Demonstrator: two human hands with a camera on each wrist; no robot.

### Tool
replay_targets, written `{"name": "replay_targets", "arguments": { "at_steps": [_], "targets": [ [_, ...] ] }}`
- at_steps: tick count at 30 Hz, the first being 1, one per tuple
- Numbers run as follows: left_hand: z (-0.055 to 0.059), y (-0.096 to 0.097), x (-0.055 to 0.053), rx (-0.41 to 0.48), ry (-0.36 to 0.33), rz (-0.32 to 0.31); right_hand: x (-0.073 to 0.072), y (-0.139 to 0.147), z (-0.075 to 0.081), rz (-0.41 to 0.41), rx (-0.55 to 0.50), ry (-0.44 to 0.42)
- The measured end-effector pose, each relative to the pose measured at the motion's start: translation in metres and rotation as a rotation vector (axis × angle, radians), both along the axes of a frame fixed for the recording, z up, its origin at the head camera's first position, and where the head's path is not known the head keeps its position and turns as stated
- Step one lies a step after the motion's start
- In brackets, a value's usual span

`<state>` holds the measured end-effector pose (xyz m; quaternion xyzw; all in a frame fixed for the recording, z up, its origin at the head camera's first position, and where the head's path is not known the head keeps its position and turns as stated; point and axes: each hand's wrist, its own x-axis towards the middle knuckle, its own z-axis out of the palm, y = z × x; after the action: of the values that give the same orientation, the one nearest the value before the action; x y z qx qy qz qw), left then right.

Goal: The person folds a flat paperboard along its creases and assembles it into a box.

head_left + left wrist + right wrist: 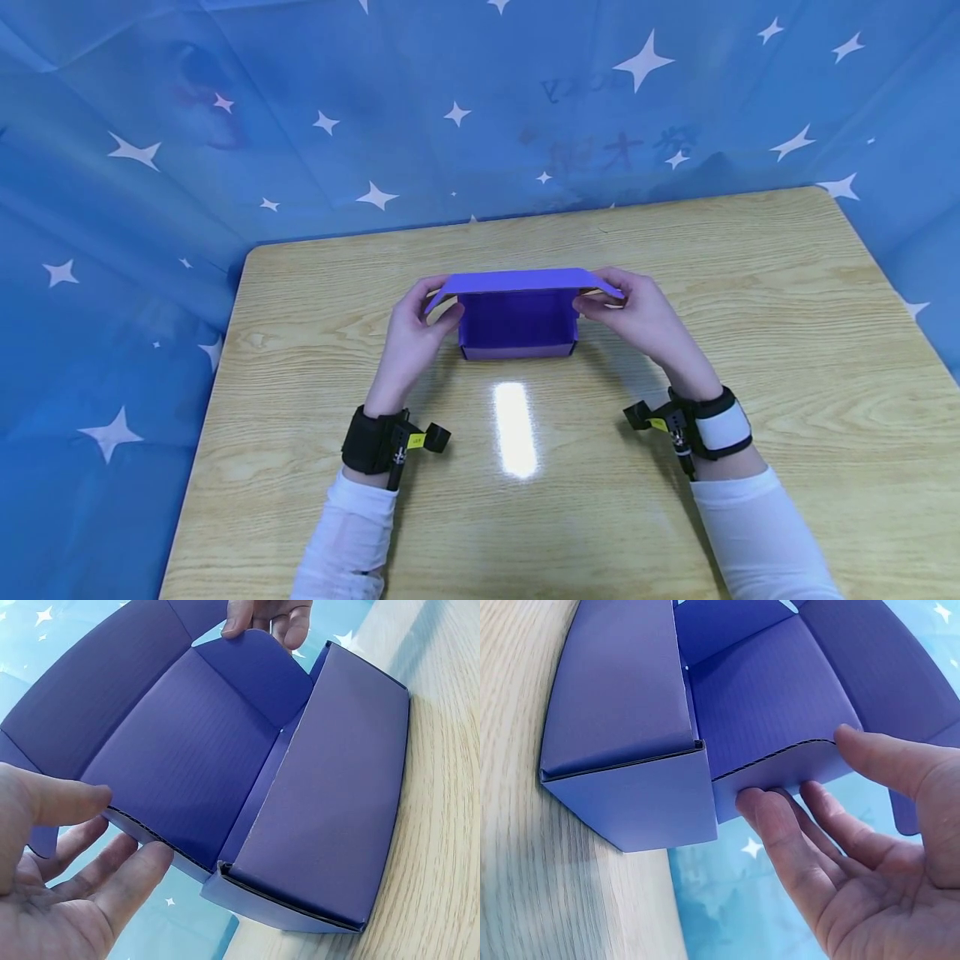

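A purple cardboard box (517,352) stands on the table with its hinged lid (525,281) raised. Side flaps and a front flap stick out from the lid, and the dark purple inside shows beneath it. At the left end, my left hand (416,325) holds the lid's side flap, thumb at the edge and fingers along the outer face. My right hand (633,312) grips the opposite side flap (780,765) in the same way, with the thumb by its corner. The left wrist view shows the front wall (322,780) upright.
The box rests near the middle of a light wooden table (315,350). Behind the far table edge hangs a blue cloth (420,108) with white stars. Each wrist wears a strapped camera (435,437), and a bright light reflection lies in front of the box.
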<state>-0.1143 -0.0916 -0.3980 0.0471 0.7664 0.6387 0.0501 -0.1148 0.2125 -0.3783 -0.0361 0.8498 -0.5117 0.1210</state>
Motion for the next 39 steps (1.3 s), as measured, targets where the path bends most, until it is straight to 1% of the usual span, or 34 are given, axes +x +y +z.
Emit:
{"name": "replay_targets", "arguments": {
  "at_steps": [5,9,11,14,15,17,19,22,28,30,33,36,39],
  "targets": [
    [-0.001,-0.001,0.0,-0.043,0.027,-0.003,0.001,0.0,-0.001,0.005,0.046,0.042],
    [-0.001,-0.003,0.0,-0.059,0.008,-0.02,0.001,0.0,0.0,0.011,0.062,0.049],
    [0.001,-0.006,0.0,-0.045,-0.008,-0.043,0.001,0.0,0.001,0.013,0.065,0.049],
    [0.005,-0.013,0.002,0.006,-0.007,-0.096,0.001,0.001,0.002,0.027,0.018,0.059],
    [0.007,-0.015,0.002,0.016,0.0,-0.114,0.002,0.002,0.002,0.036,0.0,0.07],
    [0.009,-0.019,0.003,0.012,0.046,-0.146,0.003,0.003,0.003,0.064,-0.036,0.102],
    [0.011,-0.021,0.004,-0.022,0.101,-0.174,0.005,0.004,0.004,0.093,-0.06,0.132],
    [0.013,-0.019,0.005,-0.093,0.17,-0.204,0.009,0.003,0.005,0.127,-0.041,0.2],
    [0.017,-0.011,0.009,-0.214,0.231,-0.25,0.013,-0.001,0.004,0.177,0.025,0.318],
    [0.017,-0.01,0.01,-0.239,0.241,-0.261,0.014,-0.002,0.003,0.186,0.03,0.329],
    [0.016,-0.008,0.011,-0.257,0.231,-0.276,0.015,-0.003,0.003,0.187,0.038,0.325],
    [0.015,-0.007,0.011,-0.262,0.223,-0.274,0.015,-0.004,0.003,0.187,0.043,0.311],
    [0.015,-0.007,0.011,-0.263,0.232,-0.268,0.014,-0.005,0.003,0.182,0.052,0.297]
  ]
}}
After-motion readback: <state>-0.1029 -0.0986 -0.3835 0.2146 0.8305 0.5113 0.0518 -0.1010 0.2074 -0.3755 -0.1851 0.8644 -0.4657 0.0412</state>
